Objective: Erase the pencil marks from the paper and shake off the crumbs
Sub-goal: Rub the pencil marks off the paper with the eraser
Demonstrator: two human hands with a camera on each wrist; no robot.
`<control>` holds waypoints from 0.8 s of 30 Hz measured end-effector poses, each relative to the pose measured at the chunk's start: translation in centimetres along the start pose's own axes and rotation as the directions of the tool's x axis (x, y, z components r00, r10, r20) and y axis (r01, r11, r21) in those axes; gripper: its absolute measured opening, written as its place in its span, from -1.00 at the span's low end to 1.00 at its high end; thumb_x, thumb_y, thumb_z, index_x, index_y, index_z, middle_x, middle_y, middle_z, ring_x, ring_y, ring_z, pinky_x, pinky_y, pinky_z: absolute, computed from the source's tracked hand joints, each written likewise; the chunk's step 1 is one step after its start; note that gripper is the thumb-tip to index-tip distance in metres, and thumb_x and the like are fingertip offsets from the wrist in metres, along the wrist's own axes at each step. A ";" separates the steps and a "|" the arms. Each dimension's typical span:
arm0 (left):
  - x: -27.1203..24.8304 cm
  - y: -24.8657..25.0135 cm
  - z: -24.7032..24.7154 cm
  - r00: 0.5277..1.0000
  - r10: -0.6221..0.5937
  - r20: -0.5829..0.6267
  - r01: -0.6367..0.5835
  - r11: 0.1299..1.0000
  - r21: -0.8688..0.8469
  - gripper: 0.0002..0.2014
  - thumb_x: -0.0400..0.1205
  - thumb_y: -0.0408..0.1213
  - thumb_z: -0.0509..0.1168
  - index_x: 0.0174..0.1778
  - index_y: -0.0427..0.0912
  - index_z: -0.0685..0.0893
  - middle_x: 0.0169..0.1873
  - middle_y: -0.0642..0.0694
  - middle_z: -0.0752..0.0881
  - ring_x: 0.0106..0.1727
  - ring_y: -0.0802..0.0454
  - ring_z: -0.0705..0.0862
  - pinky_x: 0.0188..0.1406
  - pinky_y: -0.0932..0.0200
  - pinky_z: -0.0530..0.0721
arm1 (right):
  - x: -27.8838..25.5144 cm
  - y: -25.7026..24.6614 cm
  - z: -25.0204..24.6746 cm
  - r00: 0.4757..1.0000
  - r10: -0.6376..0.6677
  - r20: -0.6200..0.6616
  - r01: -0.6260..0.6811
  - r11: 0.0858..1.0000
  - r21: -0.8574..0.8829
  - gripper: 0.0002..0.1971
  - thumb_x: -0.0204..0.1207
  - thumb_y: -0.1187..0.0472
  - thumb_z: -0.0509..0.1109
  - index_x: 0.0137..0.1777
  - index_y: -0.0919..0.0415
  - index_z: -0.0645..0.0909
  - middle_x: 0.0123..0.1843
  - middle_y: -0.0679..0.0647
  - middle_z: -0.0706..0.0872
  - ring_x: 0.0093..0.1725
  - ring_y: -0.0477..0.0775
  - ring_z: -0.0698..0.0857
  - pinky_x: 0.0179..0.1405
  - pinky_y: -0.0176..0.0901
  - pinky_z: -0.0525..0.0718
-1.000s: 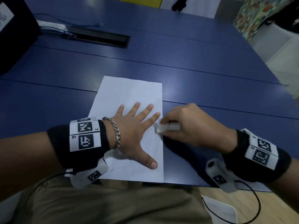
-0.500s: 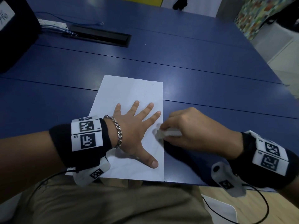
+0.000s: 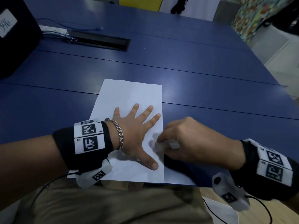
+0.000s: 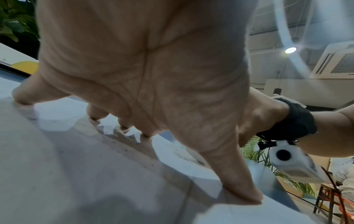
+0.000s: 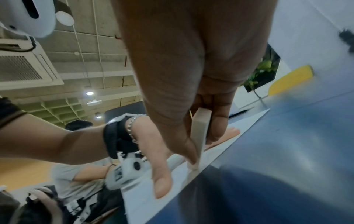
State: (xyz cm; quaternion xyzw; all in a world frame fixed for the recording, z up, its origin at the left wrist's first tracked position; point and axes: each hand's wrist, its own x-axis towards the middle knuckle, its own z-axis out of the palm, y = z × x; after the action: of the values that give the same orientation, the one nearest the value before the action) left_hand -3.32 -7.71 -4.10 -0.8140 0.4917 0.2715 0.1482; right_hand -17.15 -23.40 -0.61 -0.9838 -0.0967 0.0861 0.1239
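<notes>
Head view, left hand (image 3: 134, 135) flat on paper (image 3: 129, 94), right hand (image 3: 186, 139) pinching eraser (image 3: 173, 145) beside it

The head view looks forward and down from above the paper (image 3: 129, 97), taking in the whole sheet, both forearms and the blue table (image 3: 194, 65) beyond it. The left wrist view sits low just behind the left hand (image 4: 145, 72), very near the palm, facing along the fingers across the paper (image 4: 57, 159) and up toward the ceiling. The right wrist view sits close behind the right hand (image 5: 191, 68), tilted, looking along its fingers down to the paper (image 5: 139, 195) edge. All three share the paper; each wrist view also catches the opposite wrist.
</notes>
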 end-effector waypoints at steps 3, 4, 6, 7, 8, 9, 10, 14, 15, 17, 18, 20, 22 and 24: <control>0.0 0.0 0.0 1.000 0.003 -0.001 -0.003 1.000 0.002 0.52 0.10 0.84 0.24 0.67 0.28 -0.63 0.68 0.15 -0.68 0.78 -0.27 -0.52 0.61 -0.77 -0.19 | 0.8 0.9 -0.6 1.000 0.016 0.004 -0.016 1.000 0.010 -0.83 0.59 -0.04 0.47 0.05 -0.04 0.84 -0.16 -0.09 0.76 -0.19 -0.04 0.69 -0.15 -0.18 0.65; 0.1 0.0 0.0 1.000 0.003 -0.001 -0.003 1.000 0.003 0.52 0.10 0.84 0.23 0.66 0.29 -0.64 0.67 0.16 -0.68 0.78 -0.26 -0.52 0.61 -0.77 -0.19 | 1.3 1.7 -0.8 0.998 0.048 -0.043 -0.047 0.999 0.008 -0.80 0.61 -0.07 0.45 0.03 -0.03 0.83 -0.16 -0.07 0.77 -0.20 -0.04 0.70 -0.13 -0.15 0.67; 0.1 -0.1 0.0 1.000 0.004 0.001 -0.004 1.000 -0.004 0.52 0.09 0.84 0.23 0.66 0.31 -0.65 0.66 0.17 -0.69 0.77 -0.25 -0.53 0.61 -0.77 -0.19 | 1.7 2.4 -0.7 0.992 0.076 -0.099 -0.078 0.997 -0.017 -0.78 0.61 -0.06 0.37 -0.03 0.01 0.79 -0.18 -0.05 0.75 -0.21 0.00 0.69 -0.13 -0.02 0.71; 0.1 -0.1 0.1 1.000 0.006 -0.001 -0.006 1.000 -0.014 0.52 0.08 0.84 0.23 0.66 0.31 -0.64 0.67 0.18 -0.68 0.78 -0.24 -0.53 0.61 -0.77 -0.19 | 1.7 2.2 -0.5 0.994 0.053 -0.090 -0.057 0.998 -0.039 -0.78 0.60 -0.05 0.34 -0.05 0.02 0.76 -0.20 -0.04 0.73 -0.21 0.02 0.68 -0.15 0.01 0.70; 0.0 -0.2 0.1 1.000 0.007 -0.007 -0.007 1.000 -0.024 0.51 0.08 0.84 0.24 0.67 0.33 -0.63 0.67 0.21 -0.67 0.78 -0.22 -0.53 0.60 -0.79 -0.19 | 1.5 1.6 -0.2 0.999 0.018 -0.050 -0.021 0.998 -0.056 -0.78 0.59 -0.03 0.30 -0.06 0.02 0.75 -0.20 -0.05 0.71 -0.21 0.02 0.67 -0.16 0.01 0.69; 0.0 -0.2 0.1 1.000 0.006 -0.012 -0.006 0.999 -0.032 0.51 0.08 0.84 0.24 0.67 0.34 -0.62 0.68 0.23 -0.66 0.78 -0.21 -0.52 0.58 -0.80 -0.19 | 1.2 0.8 0.0 1.000 -0.018 0.008 0.019 0.998 -0.059 -0.76 0.57 -0.03 0.27 -0.05 0.01 0.75 -0.18 -0.05 0.70 -0.19 0.01 0.67 -0.16 -0.01 0.68; 0.0 -0.3 0.2 1.000 0.004 -0.013 -0.004 0.999 -0.037 0.50 0.07 0.84 0.24 0.66 0.36 -0.62 0.68 0.25 -0.65 0.79 -0.20 -0.52 0.56 -0.82 -0.18 | 1.0 0.2 0.1 0.998 -0.046 0.052 0.049 0.997 -0.058 -0.73 0.56 -0.03 0.22 -0.04 0.00 0.76 -0.16 -0.06 0.70 -0.16 0.00 0.68 -0.16 -0.02 0.69; -0.1 -0.3 0.0 1.000 -0.003 0.003 0.003 0.999 -0.046 0.50 0.05 0.85 0.24 0.62 0.41 -0.64 0.64 0.31 -0.68 0.78 -0.13 -0.54 0.52 -0.84 -0.20 | 1.7 1.3 -1.0 0.999 0.018 -0.039 -0.021 0.997 -0.069 -0.77 0.64 -0.02 0.28 0.04 0.04 0.72 -0.12 -0.07 0.65 -0.17 0.08 0.68 -0.16 0.06 0.70; -0.1 -0.4 0.0 1.000 -0.005 0.006 0.005 0.999 -0.047 0.50 0.04 0.85 0.23 0.62 0.40 -0.65 0.64 0.32 -0.68 0.77 -0.12 -0.55 0.52 -0.84 -0.20 | 1.7 1.3 -0.8 0.998 0.021 -0.067 -0.027 0.996 -0.087 -0.79 0.66 0.00 0.31 0.08 0.05 0.73 -0.10 -0.05 0.66 -0.17 0.11 0.69 -0.16 0.07 0.70; 0.0 -0.4 0.1 1.000 -0.010 0.006 0.011 0.999 -0.042 0.53 0.03 0.86 0.22 0.63 0.34 -0.65 0.64 0.33 -0.67 0.78 -0.12 -0.53 0.51 -0.86 -0.18 | 1.4 0.6 -0.1 0.999 -0.014 -0.041 0.008 0.988 -0.153 -0.78 0.67 0.02 0.28 0.04 0.07 0.73 -0.08 -0.03 0.66 -0.17 0.12 0.68 -0.18 0.07 0.70; 0.0 -0.4 0.1 1.000 -0.012 0.004 0.012 0.999 -0.033 0.54 0.03 0.87 0.21 0.65 0.30 -0.65 0.65 0.32 -0.66 0.78 -0.12 -0.52 0.50 -0.87 -0.17 | 1.2 0.0 0.3 0.999 -0.033 -0.003 0.032 0.984 -0.175 -0.77 0.67 0.03 0.25 0.03 0.06 0.73 -0.08 -0.03 0.66 -0.17 0.11 0.67 -0.19 0.06 0.69; 0.1 -0.5 0.2 1.000 -0.013 -0.004 0.013 1.000 -0.008 0.58 0.02 0.88 0.17 0.67 0.21 -0.65 0.68 0.30 -0.63 0.79 -0.12 -0.51 0.52 -0.87 -0.23 | 1.2 -0.3 0.4 0.999 -0.029 0.040 0.035 0.986 -0.164 -0.78 0.67 0.03 0.27 0.02 0.05 0.74 -0.10 -0.04 0.66 -0.17 0.08 0.67 -0.17 0.01 0.67; 0.1 -0.4 0.2 1.000 0.005 -0.025 -0.005 1.000 0.015 0.60 0.01 0.89 0.16 0.67 0.14 -0.67 0.71 0.26 -0.60 0.79 -0.14 -0.52 0.55 -0.78 -0.36 | 1.2 0.6 -0.5 0.999 0.023 -0.023 -0.026 0.994 -0.102 -0.81 0.66 0.01 0.35 0.03 0.03 0.77 -0.10 -0.05 0.71 -0.12 0.05 0.71 -0.11 -0.04 0.67; -0.1 -0.9 0.0 0.998 0.050 -0.049 -0.050 0.999 0.006 0.64 0.00 0.87 0.22 0.64 0.14 -0.72 0.70 0.22 -0.62 0.75 -0.16 -0.60 0.57 -0.66 -0.48 | 0.7 1.5 -1.8 0.977 0.108 -0.186 -0.109 0.994 0.006 -0.81 0.65 -0.04 0.45 0.10 0.01 0.80 -0.07 -0.08 0.80 -0.10 -0.05 0.73 -0.06 -0.10 0.67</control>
State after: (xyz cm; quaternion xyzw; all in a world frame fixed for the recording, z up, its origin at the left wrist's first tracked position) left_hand -2.54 -7.19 -4.02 -0.8075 0.5161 0.2540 0.1310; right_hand -15.82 -25.13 0.60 -0.9916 -0.0310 0.0005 0.1256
